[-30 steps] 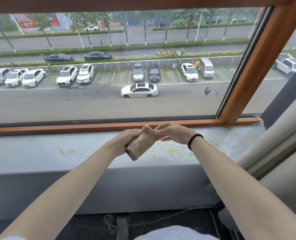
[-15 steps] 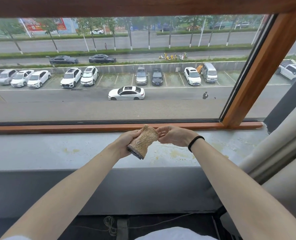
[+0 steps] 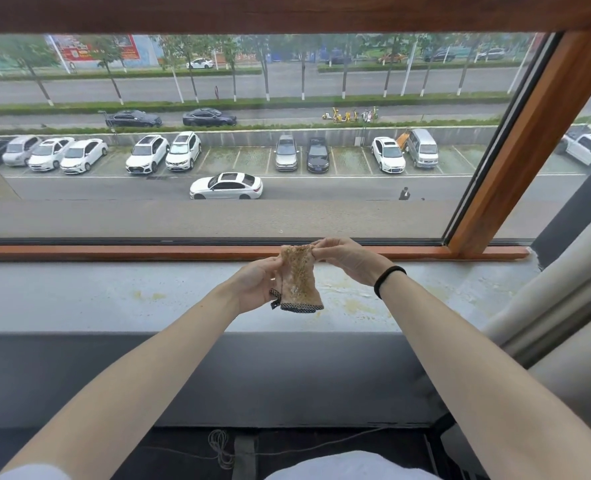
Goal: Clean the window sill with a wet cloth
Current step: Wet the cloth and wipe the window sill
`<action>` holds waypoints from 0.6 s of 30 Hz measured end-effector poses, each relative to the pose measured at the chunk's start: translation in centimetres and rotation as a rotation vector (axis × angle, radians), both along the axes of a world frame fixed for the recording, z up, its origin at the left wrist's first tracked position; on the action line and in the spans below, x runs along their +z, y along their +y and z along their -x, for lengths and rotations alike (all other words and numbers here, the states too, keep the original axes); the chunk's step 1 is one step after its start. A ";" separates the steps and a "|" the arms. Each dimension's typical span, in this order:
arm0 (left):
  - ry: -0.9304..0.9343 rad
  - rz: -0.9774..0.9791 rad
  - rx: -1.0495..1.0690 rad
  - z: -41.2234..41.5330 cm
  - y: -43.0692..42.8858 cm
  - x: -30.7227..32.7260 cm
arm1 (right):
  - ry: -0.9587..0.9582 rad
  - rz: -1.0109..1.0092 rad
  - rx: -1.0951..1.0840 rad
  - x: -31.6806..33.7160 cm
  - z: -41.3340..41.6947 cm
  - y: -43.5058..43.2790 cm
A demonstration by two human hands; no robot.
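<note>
A small tan cloth (image 3: 299,277) with a dark patterned hem hangs in the air above the grey window sill (image 3: 96,292). My left hand (image 3: 257,282) grips its left side, and my right hand (image 3: 347,259) pinches its top right corner. A black band sits on my right wrist. Yellowish stains (image 3: 356,304) mark the sill under and to the right of the cloth, with a smaller patch (image 3: 148,295) further left.
An orange-brown wooden window frame (image 3: 114,252) runs along the back of the sill, with an upright post (image 3: 529,140) at right. A pale rolled curtain (image 3: 546,299) leans at the right end. Below the sill is a dark wall and a cord (image 3: 219,445) on the floor.
Both hands have turned the cloth from a slanted fold to hanging upright and spread flatter. My right hand now pinches its upper corner. The view shifted slightly.
</note>
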State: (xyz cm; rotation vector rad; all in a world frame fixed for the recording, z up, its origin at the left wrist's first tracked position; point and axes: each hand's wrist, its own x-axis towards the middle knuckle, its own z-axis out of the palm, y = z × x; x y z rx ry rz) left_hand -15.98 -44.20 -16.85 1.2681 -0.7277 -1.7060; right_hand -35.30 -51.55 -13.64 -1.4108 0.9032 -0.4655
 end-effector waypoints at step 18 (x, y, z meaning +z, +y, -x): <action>-0.182 0.050 0.172 -0.6 -0.8 2.2 | 0.112 -0.157 -0.143 -0.2 0.1 0.1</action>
